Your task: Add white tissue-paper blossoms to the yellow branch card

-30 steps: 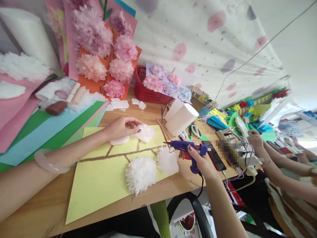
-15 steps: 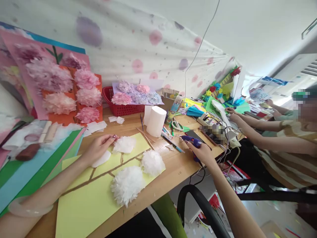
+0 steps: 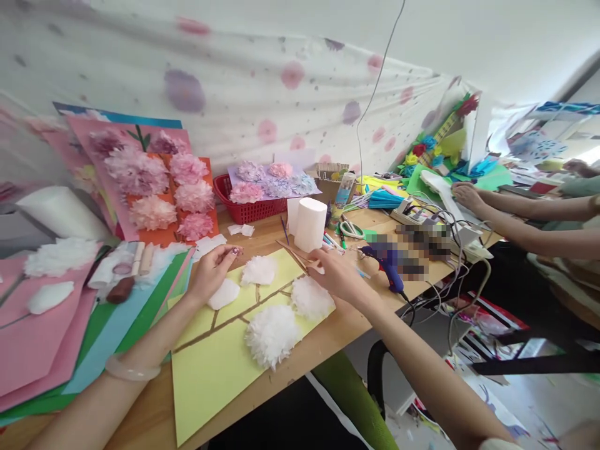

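Note:
On the table lies a yellow paper sheet [image 3: 210, 387] with a brown branch on it. White tissue flowers lie on the sheet: a large one [image 3: 272, 336], a second [image 3: 312, 297] at the right edge and a smaller one [image 3: 259, 270] higher up. A flat white piece [image 3: 224, 294] sits below my left hand [image 3: 214, 270], whose fingertips are pinched together; what they hold is too small to make out. My right hand [image 3: 336, 272] is over the right flower, fingers curled together, their contents hidden. A blue glue gun [image 3: 388, 262] rests on the table to its right.
A white paper roll [image 3: 310, 225] stands behind the sheet, near a red basket [image 3: 253, 211] and scissors [image 3: 350, 230]. Finished flower pictures [image 3: 135, 169] lean at the left. A power strip [image 3: 431, 219] with tangled cables lies right, near a co-worker's arms [image 3: 525, 215].
My right hand has let go of the glue gun and moved left, over the right side of the yellow sheet. My left hand stays pinched. The view has turned left.

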`<action>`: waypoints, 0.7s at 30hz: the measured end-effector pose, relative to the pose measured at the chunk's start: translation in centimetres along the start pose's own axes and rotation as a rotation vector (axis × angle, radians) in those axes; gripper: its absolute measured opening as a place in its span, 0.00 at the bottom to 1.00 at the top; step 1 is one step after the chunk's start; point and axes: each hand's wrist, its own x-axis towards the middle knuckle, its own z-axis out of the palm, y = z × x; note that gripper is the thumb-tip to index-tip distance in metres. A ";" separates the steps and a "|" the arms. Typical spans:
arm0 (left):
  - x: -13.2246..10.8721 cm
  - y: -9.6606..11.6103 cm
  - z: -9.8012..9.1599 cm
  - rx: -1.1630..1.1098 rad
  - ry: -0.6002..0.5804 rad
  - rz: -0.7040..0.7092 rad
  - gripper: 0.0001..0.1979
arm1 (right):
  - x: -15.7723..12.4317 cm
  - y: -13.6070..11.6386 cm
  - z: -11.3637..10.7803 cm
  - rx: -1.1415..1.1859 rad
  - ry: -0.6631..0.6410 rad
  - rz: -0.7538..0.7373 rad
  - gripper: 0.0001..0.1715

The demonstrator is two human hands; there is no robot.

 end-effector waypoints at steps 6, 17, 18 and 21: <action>1.2 1.8 -2.6 -0.034 0.134 0.060 0.21 | 4.5 -0.9 1.8 -0.102 -0.262 0.048 0.22; 3.8 1.7 -9.9 0.153 0.251 0.023 0.14 | 4.6 0.3 0.6 -0.079 -0.267 0.007 0.15; 3.9 1.6 -10.8 0.218 0.272 0.033 0.13 | 4.4 0.5 0.6 -0.051 -0.244 -0.016 0.14; 3.9 1.7 -13.3 0.378 0.361 0.039 0.11 | 3.6 1.1 0.7 0.146 -0.060 -0.072 0.17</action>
